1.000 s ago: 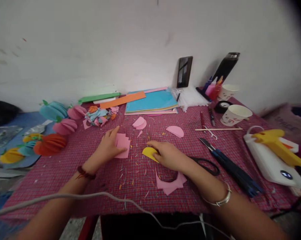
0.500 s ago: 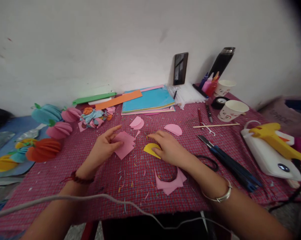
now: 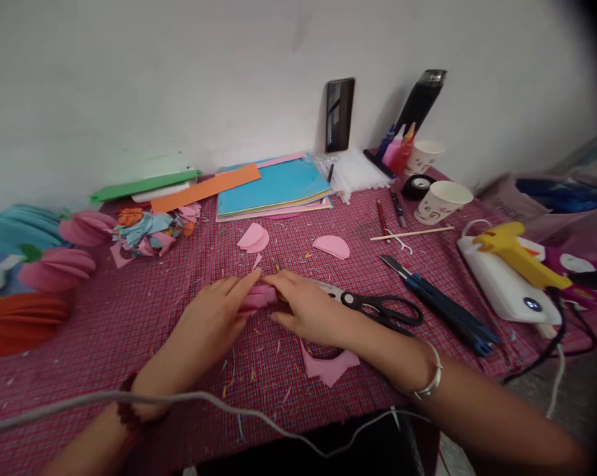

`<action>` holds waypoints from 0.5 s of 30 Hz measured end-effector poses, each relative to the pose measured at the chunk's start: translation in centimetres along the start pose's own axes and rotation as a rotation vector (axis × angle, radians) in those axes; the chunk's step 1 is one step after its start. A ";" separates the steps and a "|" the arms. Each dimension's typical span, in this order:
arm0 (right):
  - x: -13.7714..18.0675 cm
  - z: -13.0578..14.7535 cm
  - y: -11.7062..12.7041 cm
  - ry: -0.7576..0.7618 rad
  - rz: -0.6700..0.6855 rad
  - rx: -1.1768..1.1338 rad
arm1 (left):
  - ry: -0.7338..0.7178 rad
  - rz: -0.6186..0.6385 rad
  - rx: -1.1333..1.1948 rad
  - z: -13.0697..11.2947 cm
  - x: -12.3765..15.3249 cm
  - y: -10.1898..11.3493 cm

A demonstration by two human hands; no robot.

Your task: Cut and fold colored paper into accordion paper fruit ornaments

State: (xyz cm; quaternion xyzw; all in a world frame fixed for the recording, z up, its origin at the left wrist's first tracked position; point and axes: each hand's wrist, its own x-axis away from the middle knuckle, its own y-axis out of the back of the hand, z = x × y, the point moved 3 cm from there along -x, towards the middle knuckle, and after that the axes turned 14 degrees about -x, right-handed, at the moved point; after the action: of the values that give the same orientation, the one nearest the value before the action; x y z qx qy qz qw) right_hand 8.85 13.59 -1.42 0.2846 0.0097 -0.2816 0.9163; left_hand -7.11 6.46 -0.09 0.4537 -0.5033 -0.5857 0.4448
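My left hand [image 3: 209, 322] and right hand [image 3: 311, 309] have fingers closed on pink paper [image 3: 259, 297], seemingly uncut; finished half-circles [image 3: 331, 246] lie toward the counter's [image 3: 124, 311] back edge.

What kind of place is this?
It looks like a craft table, maybe at home or in a small workshop; I can't tell which. The clues are the scissors, the yellow glue gun and the pumpkin shapes that seem made of paper.

Slvr bangle [image 3: 433, 385], dk-red bracelet [image 3: 126, 406]
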 end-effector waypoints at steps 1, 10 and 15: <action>0.0 -0.1 -0.2 -0.014 0.003 0.030 | 0.015 0.001 0.015 0.5 0.2 -0.3; -0.4 0.0 -1.1 -0.045 0.035 0.048 | 0.189 -0.033 0.162 4.5 2.0 -0.6; -0.8 0.0 -1.7 -0.087 0.004 0.051 | 0.194 0.023 0.506 4.7 2.1 -1.4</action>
State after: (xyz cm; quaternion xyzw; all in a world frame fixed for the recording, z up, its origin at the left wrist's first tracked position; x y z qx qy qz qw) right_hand 7.32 12.85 -2.15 0.2953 -0.0377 -0.2921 0.9089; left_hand -12.17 5.41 -1.26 0.5987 -0.5937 -0.3900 0.3702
